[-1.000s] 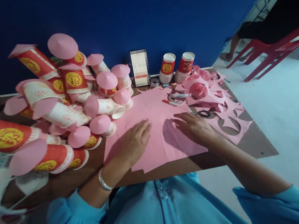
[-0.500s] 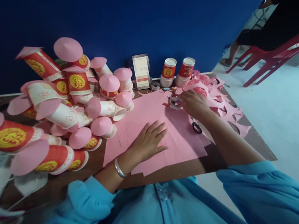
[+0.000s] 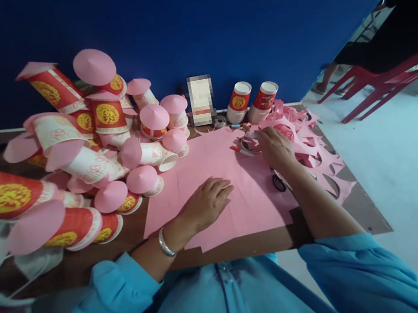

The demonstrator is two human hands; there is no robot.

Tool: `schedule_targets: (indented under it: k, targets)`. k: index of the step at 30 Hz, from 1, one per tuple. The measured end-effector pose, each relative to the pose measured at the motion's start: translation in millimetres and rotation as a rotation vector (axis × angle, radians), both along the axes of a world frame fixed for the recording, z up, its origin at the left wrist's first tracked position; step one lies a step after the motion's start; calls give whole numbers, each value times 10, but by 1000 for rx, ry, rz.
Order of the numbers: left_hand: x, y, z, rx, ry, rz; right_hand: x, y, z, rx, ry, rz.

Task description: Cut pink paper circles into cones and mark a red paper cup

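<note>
Left hand (image 3: 211,203) on the pink paper (image 3: 209,156), right hand (image 3: 277,151) by the scissors (image 3: 275,179)

So the left one rests relaxed and ungripping mid-paper; the right has bent fingers, can't tell if they're pinching anything. Paper sits mid-table, stopping just short of the table's (image 3: 371,217) near edge, so a brown strip shows there, and more tabletop at the near right corner. Capped cups (image 3: 108,115) crowd the left side, scraps (image 3: 306,146) line the right edge.
</note>
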State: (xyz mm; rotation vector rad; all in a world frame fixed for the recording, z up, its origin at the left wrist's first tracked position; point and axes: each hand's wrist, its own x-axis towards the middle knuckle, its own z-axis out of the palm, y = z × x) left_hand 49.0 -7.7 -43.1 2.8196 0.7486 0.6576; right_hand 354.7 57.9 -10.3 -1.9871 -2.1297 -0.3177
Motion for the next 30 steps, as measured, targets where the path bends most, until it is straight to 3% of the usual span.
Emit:
schedule_targets:
  k: [3,11,18,20,23,26,30]
  targets:
    - [-47,16,88,-1,-44,22,35,-9,-75,69,63,12]
    - [-116,74,303,41,-143,77,38,-45,-205,50,136,35]
    - [-132,55,332,1,-246,203,39,-83,-85,216,552,42]
    - [-132,50,288,-55,-300,252,-38,-124,-8,139,724,104]
    - [-125,70,222,-146,-480,270,-252,-235,129,-114,1037,268]
    - [-129,105,205,-205,-582,262,-515,-380,230,-328,1113,395]
    - [-143,128,240,-248,-476,256,-757,-505,213,-544,1136,501]
